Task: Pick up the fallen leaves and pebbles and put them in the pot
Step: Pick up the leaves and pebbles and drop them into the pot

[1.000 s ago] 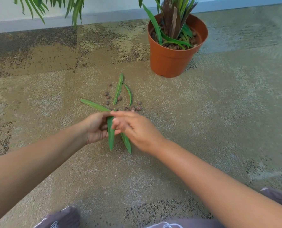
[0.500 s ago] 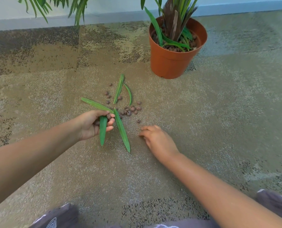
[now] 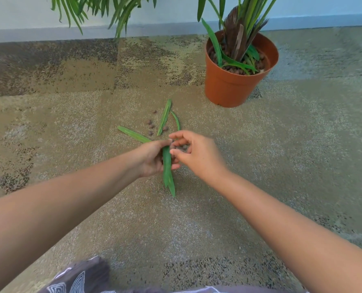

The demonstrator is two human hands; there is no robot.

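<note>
My left hand [image 3: 151, 159] is closed around two green leaves [image 3: 167, 172] whose tips hang down toward me. Right beside it, my right hand [image 3: 199, 154] hovers with thumb and fingers apart; the thumb touches the held leaves and nothing shows in its grasp. On the carpet lie a long leaf [image 3: 133, 134], a straight leaf [image 3: 164, 117] and a thin curved leaf [image 3: 176, 122]. Several small brown pebbles [image 3: 151, 125] are scattered among them, and a few more [image 3: 184, 147] show between my fingers. The orange pot [image 3: 226, 89] with its plant stands at the far right.
Fronds of another plant [image 3: 104, 11] hang in at the top left before a pale wall and grey baseboard [image 3: 49, 34]. Mottled brown-and-grey carpet [image 3: 302, 144] covers the floor. Patterned dark cloth [image 3: 76, 280] on my knees lies at the bottom edge.
My right hand left the carpet and came back to my left hand. The leaf that lay beside my left hand is now held in it together with the first.
</note>
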